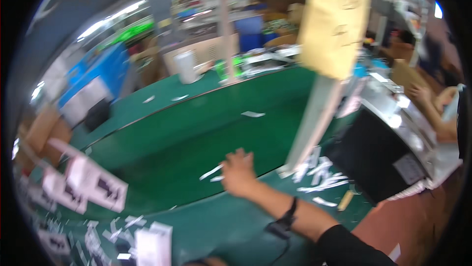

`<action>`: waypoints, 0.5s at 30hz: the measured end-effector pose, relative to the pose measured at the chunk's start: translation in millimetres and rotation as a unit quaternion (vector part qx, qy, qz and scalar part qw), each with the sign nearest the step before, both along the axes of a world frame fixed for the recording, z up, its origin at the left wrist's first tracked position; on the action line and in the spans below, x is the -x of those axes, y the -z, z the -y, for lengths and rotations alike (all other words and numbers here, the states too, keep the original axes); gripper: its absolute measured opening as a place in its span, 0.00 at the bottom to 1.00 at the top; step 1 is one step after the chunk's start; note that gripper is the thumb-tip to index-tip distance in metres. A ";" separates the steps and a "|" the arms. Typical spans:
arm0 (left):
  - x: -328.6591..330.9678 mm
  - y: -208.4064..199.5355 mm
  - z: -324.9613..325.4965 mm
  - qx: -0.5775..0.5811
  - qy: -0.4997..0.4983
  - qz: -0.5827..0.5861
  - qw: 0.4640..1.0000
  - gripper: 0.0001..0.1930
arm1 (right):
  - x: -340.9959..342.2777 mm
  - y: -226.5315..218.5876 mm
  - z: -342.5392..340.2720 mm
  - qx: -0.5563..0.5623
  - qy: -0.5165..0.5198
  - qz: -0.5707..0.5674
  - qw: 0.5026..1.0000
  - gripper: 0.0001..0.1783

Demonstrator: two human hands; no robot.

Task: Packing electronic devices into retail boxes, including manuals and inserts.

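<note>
My right hand (239, 173) reaches palm down over the green conveyor belt (167, 167), its fingers slightly apart and a little blurred. A white paper strip (210, 173) lies at the left side of that hand; I cannot tell whether the fingers touch it. A dark band with a cable sits round my right wrist. Of my left arm only a small patch of skin (212, 262) shows at the lower edge, and its fingers are hidden. Near it a white box (153, 244) stands on the green near ledge.
White boxes with dark pictures (101, 185) stand at the left. Paper scraps (319, 175) lie beside a slanted post (312, 125) bearing a yellow sheet (334, 25). A black bin (381, 155) is at right, near another person's hand (420, 93). A white cylinder (186, 67) stands across the belt.
</note>
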State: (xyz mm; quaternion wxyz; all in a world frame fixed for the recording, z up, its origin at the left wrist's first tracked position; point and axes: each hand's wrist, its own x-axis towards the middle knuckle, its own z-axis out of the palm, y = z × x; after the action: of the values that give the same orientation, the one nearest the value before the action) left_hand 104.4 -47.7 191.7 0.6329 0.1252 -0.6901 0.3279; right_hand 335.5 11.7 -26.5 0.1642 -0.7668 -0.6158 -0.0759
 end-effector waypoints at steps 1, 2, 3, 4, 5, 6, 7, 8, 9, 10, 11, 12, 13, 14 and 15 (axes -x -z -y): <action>5.1 -14.3 -19.0 0.124 0.048 -0.042 0.990 0.10 | -5.6 3.2 -0.8 -0.008 0.008 0.017 1.000 0.27; -16.8 -10.7 -7.6 0.204 0.043 -0.112 0.972 0.12 | -11.0 7.1 2.2 -0.007 0.003 0.009 1.000 0.27; -22.5 -12.7 -21.5 0.201 -0.024 -0.171 0.964 0.14 | 0.5 11.8 -5.1 -0.030 -0.001 0.003 1.000 0.26; -26.2 7.7 -43.9 0.233 0.004 -0.240 0.943 0.14 | -8.9 15.8 -0.3 -0.044 -0.003 -0.014 0.999 0.26; -48.8 13.9 -61.5 0.274 -0.022 -0.276 0.921 0.15 | -9.7 18.3 0.6 -0.054 -0.008 -0.032 0.998 0.26; -66.8 26.8 -84.7 0.271 -0.110 -0.339 0.894 0.15 | -6.7 21.9 -1.0 -0.056 -0.023 -0.036 0.998 0.26; -98.1 53.3 -107.6 0.304 -0.216 -0.427 0.824 0.15 | -18.8 20.7 6.1 -0.052 -0.005 -0.050 0.997 0.24; -123.5 75.8 -123.8 0.370 -0.301 -0.502 0.722 0.15 | -18.1 19.3 7.3 -0.052 0.003 -0.071 0.996 0.23; -133.8 112.8 -146.5 0.377 -0.377 -0.537 0.654 0.18 | -7.7 15.0 3.5 -0.056 -0.010 -0.075 0.996 0.23; -138.8 149.3 -164.9 0.426 -0.407 -0.596 0.546 0.19 | -0.8 10.7 -0.1 -0.118 -0.046 -0.163 0.979 0.23; -142.0 177.8 -171.7 0.449 -0.417 -0.643 0.459 0.20 | 0.3 7.5 -3.5 -0.177 -0.079 -0.248 0.949 0.23; -131.9 212.8 -182.9 0.459 -0.405 -0.670 0.420 0.20 | 8.7 2.6 -9.1 -0.177 -0.097 -0.259 0.945 0.23; -126.5 232.9 -191.4 0.483 -0.357 -0.699 0.388 0.19 | 14.0 -7.5 -9.2 -0.235 -0.102 -0.221 0.941 0.23; -138.4 227.8 -186.9 0.488 -0.331 -0.700 0.403 0.19 | 2.0 -8.8 -4.7 -0.288 -0.086 -0.173 0.938 0.24; -147.5 221.7 -183.7 0.493 -0.306 -0.700 0.415 0.18 | -7.7 -6.1 -2.4 -0.285 -0.083 -0.174 0.939 0.24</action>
State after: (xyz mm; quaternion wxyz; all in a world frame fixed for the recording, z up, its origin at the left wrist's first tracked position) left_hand 252.0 136.0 -30.0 0.7074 0.1811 0.3569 0.5827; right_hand 343.3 14.1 -20.4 0.4860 -0.6352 -0.5919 -0.0998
